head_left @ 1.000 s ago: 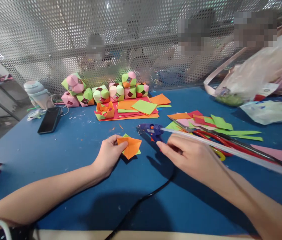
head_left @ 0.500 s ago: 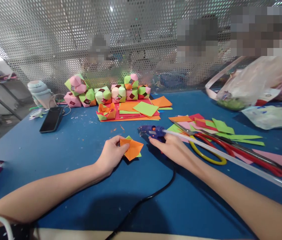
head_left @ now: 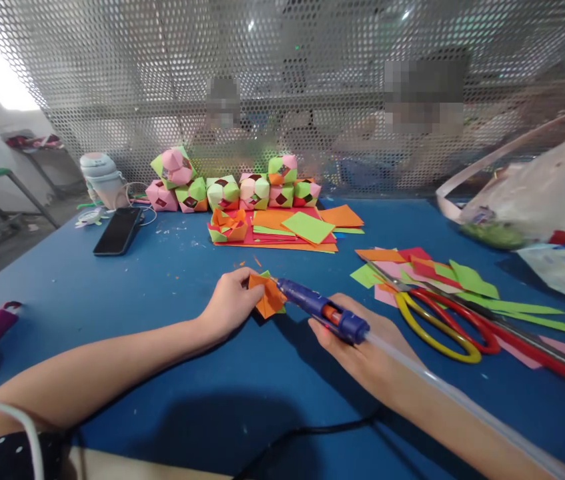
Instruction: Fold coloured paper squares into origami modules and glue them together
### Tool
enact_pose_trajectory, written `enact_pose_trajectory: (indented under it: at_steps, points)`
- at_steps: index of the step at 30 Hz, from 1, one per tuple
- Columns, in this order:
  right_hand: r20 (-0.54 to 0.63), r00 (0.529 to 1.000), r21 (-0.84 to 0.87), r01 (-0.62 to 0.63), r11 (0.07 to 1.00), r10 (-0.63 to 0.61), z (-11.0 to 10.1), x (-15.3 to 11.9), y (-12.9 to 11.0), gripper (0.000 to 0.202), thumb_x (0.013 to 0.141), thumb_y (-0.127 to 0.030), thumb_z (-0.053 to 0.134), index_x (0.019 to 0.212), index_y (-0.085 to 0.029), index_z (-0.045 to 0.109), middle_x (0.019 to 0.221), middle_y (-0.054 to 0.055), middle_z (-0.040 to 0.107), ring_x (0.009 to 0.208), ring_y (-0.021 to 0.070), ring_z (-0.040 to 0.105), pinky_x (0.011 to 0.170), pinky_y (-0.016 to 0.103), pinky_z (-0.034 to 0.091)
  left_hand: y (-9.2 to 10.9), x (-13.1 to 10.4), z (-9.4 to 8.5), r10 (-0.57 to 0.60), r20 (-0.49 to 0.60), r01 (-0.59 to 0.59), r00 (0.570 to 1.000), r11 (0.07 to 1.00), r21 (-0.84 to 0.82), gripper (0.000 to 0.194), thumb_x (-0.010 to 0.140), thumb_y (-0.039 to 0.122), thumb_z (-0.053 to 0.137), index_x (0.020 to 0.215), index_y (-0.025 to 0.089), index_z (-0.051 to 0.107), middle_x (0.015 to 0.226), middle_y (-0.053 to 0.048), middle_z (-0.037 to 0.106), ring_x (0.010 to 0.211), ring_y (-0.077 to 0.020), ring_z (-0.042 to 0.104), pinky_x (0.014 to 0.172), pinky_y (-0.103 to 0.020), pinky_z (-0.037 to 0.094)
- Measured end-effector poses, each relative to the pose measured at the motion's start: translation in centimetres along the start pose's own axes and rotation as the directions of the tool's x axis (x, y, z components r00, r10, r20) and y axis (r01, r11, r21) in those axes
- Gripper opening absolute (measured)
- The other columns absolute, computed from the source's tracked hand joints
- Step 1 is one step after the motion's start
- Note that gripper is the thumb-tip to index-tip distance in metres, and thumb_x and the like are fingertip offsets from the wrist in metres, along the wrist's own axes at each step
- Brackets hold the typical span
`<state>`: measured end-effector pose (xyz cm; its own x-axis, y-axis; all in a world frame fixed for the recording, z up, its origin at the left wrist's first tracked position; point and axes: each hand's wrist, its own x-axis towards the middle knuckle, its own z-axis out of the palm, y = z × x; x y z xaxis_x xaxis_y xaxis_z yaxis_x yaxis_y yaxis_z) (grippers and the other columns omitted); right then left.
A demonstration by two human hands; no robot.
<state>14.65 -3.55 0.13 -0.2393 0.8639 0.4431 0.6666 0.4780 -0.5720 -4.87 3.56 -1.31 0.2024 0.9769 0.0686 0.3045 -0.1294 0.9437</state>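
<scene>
Between thumb and fingers, my left hand [head_left: 232,300] pinches a folded orange and green paper piece [head_left: 268,298] just above the blue table. My right hand [head_left: 362,340] is wrapped round a blue glue gun [head_left: 319,308], whose nozzle points left and meets the right edge of the orange paper. Whether it touches the paper or hovers over it is hard to tell. A long clear glue stick [head_left: 412,365] runs from the back of the gun over my right forearm.
Folded paper balls [head_left: 225,193] and stacked coloured sheets [head_left: 308,227] lie at the back. Yellow- and red-handled scissors [head_left: 437,333] rest among paper strips [head_left: 477,279] on the right. A phone [head_left: 118,232] and bottle [head_left: 103,181] are back left, a plastic bag [head_left: 522,200] back right.
The glue gun has been lifted and turned, and its nozzle has come left to the orange paper. My left hand keeps its pinch. The view has shifted slightly.
</scene>
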Motion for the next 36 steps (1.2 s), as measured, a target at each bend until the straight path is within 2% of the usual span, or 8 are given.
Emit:
enact_pose_trajectory:
  at_steps: [3, 13, 21, 25, 36]
  points:
    - [0.004, 0.999, -0.030, 0.042, 0.999, -0.042, 0.41, 0.02, 0.28, 0.010, 0.087, -0.033, 0.046, 0.086, -0.023, 0.049, 0.073, 0.002, 0.062, 0.056, 0.0135, 0.057, 0.048, 0.024, 0.042, 0.21, -0.25, 0.08, 0.015, 0.019, -0.015, 1.000, 1.000, 0.008, 0.014, 0.071, 0.020, 0.052, 0.076, 0.014, 0.062, 0.068, 0.000, 0.061, 0.062, -0.0120, 0.054, 0.057, -0.022, 0.042]
    - [-0.022, 0.991, -0.238, 0.124, 0.963, -0.133, 0.53, -0.26, 0.36, 0.005, 0.086, -0.027, 0.047, 0.084, -0.022, 0.045, 0.065, -0.001, 0.057, 0.052, 0.0142, 0.058, 0.048, 0.024, 0.040, 0.42, -0.63, 0.05, 0.036, 0.027, -0.037, 0.999, 0.997, 0.060, 0.013, 0.071, 0.020, 0.050, 0.075, 0.014, 0.060, 0.065, 0.002, 0.057, 0.060, -0.0109, 0.050, 0.054, -0.021, 0.038]
    - [-0.019, 0.990, -0.243, 0.130, 0.961, -0.139, 0.48, -0.39, 0.45, 0.006, 0.086, -0.026, 0.046, 0.082, -0.021, 0.046, 0.064, -0.001, 0.055, 0.052, 0.0139, 0.056, 0.048, 0.024, 0.041, 0.42, -0.65, 0.07, 0.082, 0.033, -0.086, 0.996, 0.989, 0.124, 0.016, 0.073, 0.019, 0.048, 0.079, 0.015, 0.061, 0.066, 0.002, 0.057, 0.060, -0.0107, 0.049, 0.055, -0.021, 0.037]
    - [-0.020, 0.991, -0.209, 0.124, 0.970, -0.131, 0.44, -0.29, 0.31, 0.006, 0.085, -0.026, 0.047, 0.082, -0.021, 0.046, 0.064, -0.002, 0.056, 0.048, 0.0121, 0.054, 0.046, 0.023, 0.040, 0.51, -0.68, 0.05, 0.102, 0.056, -0.109, 0.993, 0.985, 0.133, 0.014, 0.073, 0.019, 0.046, 0.075, 0.015, 0.060, 0.065, 0.002, 0.056, 0.060, -0.0102, 0.048, 0.056, -0.020, 0.037]
    - [-0.029, 0.995, -0.189, 0.093, 0.978, -0.100, 0.45, -0.31, 0.18, 0.009, 0.086, -0.028, 0.047, 0.080, -0.021, 0.048, 0.062, -0.002, 0.057, 0.048, 0.0123, 0.056, 0.046, 0.022, 0.040, 0.19, -0.73, 0.08, 0.107, 0.051, -0.115, 0.993, 0.979, 0.170, 0.015, 0.073, 0.018, 0.046, 0.077, 0.016, 0.061, 0.065, 0.003, 0.056, 0.061, -0.0102, 0.048, 0.055, -0.020, 0.037]
